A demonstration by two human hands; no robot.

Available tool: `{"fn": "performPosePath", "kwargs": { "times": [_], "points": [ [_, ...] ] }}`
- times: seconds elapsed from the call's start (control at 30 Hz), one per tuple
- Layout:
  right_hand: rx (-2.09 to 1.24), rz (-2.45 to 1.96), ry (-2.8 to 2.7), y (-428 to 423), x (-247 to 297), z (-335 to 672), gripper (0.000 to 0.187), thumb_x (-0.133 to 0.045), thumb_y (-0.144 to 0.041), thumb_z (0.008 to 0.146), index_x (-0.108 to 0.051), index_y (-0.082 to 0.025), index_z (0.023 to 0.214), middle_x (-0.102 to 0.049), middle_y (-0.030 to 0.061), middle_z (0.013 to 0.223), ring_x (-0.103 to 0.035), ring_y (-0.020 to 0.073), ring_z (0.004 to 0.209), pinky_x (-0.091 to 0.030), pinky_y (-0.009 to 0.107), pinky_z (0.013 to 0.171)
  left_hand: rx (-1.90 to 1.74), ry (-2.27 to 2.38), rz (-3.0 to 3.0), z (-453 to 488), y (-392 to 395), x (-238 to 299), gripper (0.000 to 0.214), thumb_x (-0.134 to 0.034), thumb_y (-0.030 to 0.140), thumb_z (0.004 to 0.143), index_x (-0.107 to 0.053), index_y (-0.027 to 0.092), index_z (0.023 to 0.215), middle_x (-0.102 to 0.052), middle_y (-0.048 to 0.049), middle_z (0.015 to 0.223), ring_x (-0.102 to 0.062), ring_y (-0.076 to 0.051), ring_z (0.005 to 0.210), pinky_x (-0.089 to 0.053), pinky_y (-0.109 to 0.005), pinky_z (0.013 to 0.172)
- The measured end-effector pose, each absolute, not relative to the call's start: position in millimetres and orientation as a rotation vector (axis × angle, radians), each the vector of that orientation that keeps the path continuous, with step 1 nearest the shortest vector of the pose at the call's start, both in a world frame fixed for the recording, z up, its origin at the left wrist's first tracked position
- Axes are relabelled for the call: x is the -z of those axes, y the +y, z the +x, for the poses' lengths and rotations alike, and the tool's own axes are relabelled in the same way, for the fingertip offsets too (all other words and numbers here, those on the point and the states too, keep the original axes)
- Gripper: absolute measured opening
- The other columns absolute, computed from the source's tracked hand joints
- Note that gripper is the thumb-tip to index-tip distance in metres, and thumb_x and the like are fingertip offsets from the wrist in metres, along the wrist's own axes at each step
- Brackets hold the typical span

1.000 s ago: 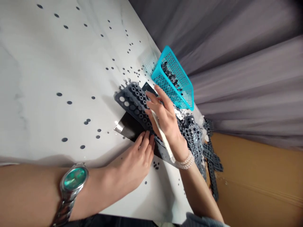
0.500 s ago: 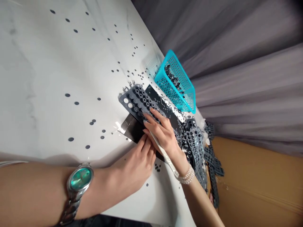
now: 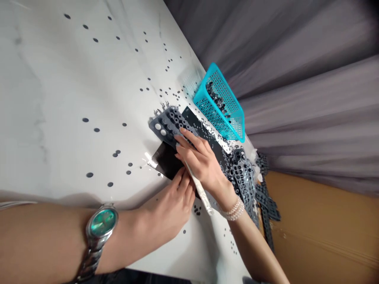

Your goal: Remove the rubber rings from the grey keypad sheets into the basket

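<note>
A dark grey rubber sheet [image 3: 166, 125] with rows of round studs, holes and two white circles lies tilted over a black mat [image 3: 167, 159]. My right hand [image 3: 201, 157], wearing a pearl bracelet, has its fingertips on this sheet. It also grips a slim white stick-like tool [image 3: 201, 193], whose front end is hidden under the fingers. Close below, my left hand [image 3: 173, 201], with a watch on the wrist, is closed at the mat's near edge. Its fingertips are partly covered, so I cannot make out what they pinch.
A turquoise basket [image 3: 204, 100] with small dark parts stands at the table's far edge. More perforated rubber sheets [image 3: 244, 177] pile up at the right, near a cardboard box [image 3: 322, 221]. Small dark discs [image 3: 89, 174] lie scattered over the white marbled table [image 3: 59, 98].
My right hand has shifted slightly up and left over the rubber sheet. The white tool's rear end has swung down, away from the bracelet. My left hand has stayed nearly still.
</note>
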State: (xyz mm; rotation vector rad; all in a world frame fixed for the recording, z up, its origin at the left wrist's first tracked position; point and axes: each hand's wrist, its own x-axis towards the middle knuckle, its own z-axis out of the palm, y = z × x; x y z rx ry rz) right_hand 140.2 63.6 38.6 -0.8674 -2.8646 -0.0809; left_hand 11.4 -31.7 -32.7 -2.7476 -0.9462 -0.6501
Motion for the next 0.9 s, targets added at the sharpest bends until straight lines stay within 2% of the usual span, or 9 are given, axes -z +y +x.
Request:
{"fn": "performPosePath", "kwargs": {
  "times": [0.13, 0.33, 0.57, 0.7, 0.9],
  "points": [
    [0.130, -0.838, -2.818, 88, -44, 135, 0.023, -0.042, -0.014, 0.102, -0.058, -0.021, 0.116, -0.064, 0.0109, 0.134, -0.044, 0.0209, 0.142, -0.048, 0.042, 0.108, 0.646, -0.905, -2.758, 12, -32, 37, 0.056, -0.055, 0.044, 0.086, -0.067, 0.006, 0.126, -0.065, -0.0228, 0.130, -0.054, -0.042, 0.126, -0.025, -0.063, 0.114],
    [0.063, -0.942, -2.718, 98, -50, 130, 0.024, -0.046, -0.019, 0.101, -0.058, -0.026, 0.120, -0.059, 0.0084, 0.140, -0.036, 0.0256, 0.147, -0.047, 0.049, 0.109, 0.571, -0.894, -2.768, 15, -35, 45, 0.064, -0.053, 0.047, 0.086, -0.060, 0.008, 0.136, -0.057, -0.0217, 0.140, -0.049, -0.043, 0.133, -0.018, -0.066, 0.118],
    [0.083, -0.813, -2.753, 66, -36, 147, 0.022, -0.054, -0.012, 0.096, -0.058, -0.021, 0.115, -0.068, 0.0123, 0.128, -0.048, 0.0256, 0.139, -0.053, 0.044, 0.099, 0.579, -0.954, -2.723, 18, -39, 45, 0.064, -0.053, 0.049, 0.085, -0.062, 0.007, 0.132, -0.060, -0.0222, 0.136, -0.049, -0.042, 0.132, -0.016, -0.066, 0.119],
    [0.077, -0.816, -2.786, 61, -32, 147, 0.018, -0.055, -0.014, 0.096, -0.062, -0.021, 0.111, -0.068, 0.0123, 0.129, -0.049, 0.0252, 0.139, -0.053, 0.042, 0.098, 0.593, -0.951, -2.713, 18, -39, 46, 0.063, -0.057, 0.049, 0.081, -0.065, 0.006, 0.126, -0.062, -0.0236, 0.132, -0.051, -0.043, 0.128, -0.017, -0.067, 0.118],
    [0.107, -0.857, -2.835, 61, -38, 138, 0.015, -0.054, -0.013, 0.097, -0.061, -0.018, 0.110, -0.067, 0.0137, 0.131, -0.050, 0.0261, 0.137, -0.053, 0.042, 0.099, 0.621, -0.945, -2.681, 16, -39, 45, 0.060, -0.054, 0.049, 0.082, -0.067, 0.006, 0.123, -0.064, -0.0231, 0.129, -0.053, -0.042, 0.127, -0.018, -0.067, 0.117]
  ]
}}
